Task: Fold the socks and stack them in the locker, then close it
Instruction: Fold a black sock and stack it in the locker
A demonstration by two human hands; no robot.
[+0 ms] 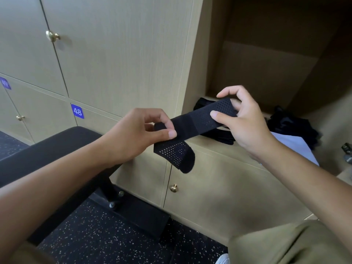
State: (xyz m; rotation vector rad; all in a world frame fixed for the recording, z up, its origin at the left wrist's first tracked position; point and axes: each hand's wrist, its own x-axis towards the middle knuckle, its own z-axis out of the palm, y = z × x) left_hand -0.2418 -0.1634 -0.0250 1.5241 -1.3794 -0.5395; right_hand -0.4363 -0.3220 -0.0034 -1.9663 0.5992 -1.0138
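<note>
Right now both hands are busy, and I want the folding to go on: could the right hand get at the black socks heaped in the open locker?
Probably yes: the right hand pinches the stretched sock just before the open locker; nothing blocks the heap.

Black perforated sock (192,124), beige lockers (122,54)

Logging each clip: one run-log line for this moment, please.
step: folding | left hand: pinches black sock | right hand: pinches other end | locker: open, dark socks inside

Black perforated sock (192,126) stretched flat; more socks (293,124), apparently unfolded, in locker (266,69).
</note>
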